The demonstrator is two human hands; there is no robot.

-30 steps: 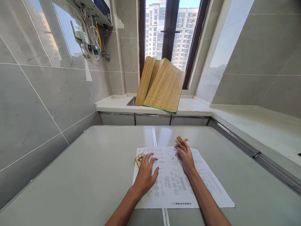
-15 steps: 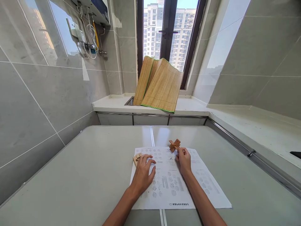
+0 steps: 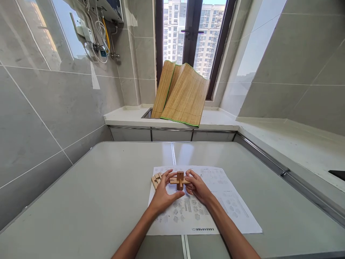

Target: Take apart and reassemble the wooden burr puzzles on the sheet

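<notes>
A wooden cross-shaped puzzle point(image 3: 180, 180) is held up between my two hands, above a printed sheet point(image 3: 199, 216). The fingers of my right hand point(image 3: 198, 186) pinch its right end. My left hand point(image 3: 165, 194) is curved around the left side, thumb apart from the fingers, with the fingertips near or against the puzzle's left end. Just left of my left hand, a lighter notched wooden piece point(image 3: 155, 180) lies on the sheet's upper left part. Small drawings and text cover the paper.
The sheet lies on a pale table point(image 3: 94, 201) with a central seam. Behind the table is a white ledge point(image 3: 215, 120) bearing a bamboo mat point(image 3: 187, 95), before a window. Grey tiled walls stand at both sides. A dark object point(image 3: 336, 175) sits on the right ledge.
My right hand has brought the wooden puzzle left and nearer, off the sheet's top edge. My left hand has moved to meet it. The view has shifted slightly.
</notes>
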